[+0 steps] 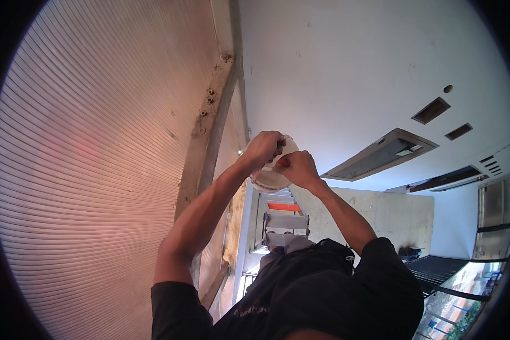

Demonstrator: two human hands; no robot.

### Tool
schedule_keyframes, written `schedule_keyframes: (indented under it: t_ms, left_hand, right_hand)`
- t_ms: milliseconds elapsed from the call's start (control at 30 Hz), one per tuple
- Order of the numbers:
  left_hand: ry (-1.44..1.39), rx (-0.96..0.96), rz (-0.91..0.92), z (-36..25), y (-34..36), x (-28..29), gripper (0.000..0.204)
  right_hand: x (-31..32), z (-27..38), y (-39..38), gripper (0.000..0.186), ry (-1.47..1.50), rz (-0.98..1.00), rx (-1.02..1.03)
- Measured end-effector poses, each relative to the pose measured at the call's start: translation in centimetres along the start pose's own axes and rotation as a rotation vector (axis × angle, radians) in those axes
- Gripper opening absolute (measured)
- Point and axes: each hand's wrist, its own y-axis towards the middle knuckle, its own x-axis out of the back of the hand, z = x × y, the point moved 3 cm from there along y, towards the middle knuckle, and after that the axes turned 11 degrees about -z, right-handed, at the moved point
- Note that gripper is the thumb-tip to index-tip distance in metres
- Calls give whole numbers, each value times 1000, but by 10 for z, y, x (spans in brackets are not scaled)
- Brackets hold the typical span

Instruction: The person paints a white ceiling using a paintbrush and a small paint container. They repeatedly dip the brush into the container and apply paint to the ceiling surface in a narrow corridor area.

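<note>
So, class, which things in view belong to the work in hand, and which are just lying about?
In use:
round pale tub, at the left hand
small red item, at the right hand
stepladder below, probably

Just there:
dark item on tiled floor, unclear
corrugated sheet
framed window

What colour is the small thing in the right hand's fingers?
Red: the small thing in the right hand, seen in the head view.

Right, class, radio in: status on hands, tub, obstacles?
Left hand curled at pale tub; right hand pinching small red item. Hands partly hide tub. Ladder below.
</note>
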Motion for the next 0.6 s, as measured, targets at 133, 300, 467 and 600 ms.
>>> schedule_keyframes:
  t_ms: [133, 300, 467, 600]
  left_hand:
    - [-40, 41, 4, -4, -3, -1, 24]
    - [11, -40, 21, 3, 3, 1, 24]
    - [-3, 77, 6, 2, 1, 2, 25]
    - [-11, 101, -1, 0, -3, -1, 25]
  right_hand:
    - [-1, -3, -5, 23, 149, -9, -16]
    - [0, 1, -7, 18, 149, -229, 297]
    - [-1, -1, -4, 14, -88, -477, 694]
    - [5, -2, -6, 13, -127, -504, 590]
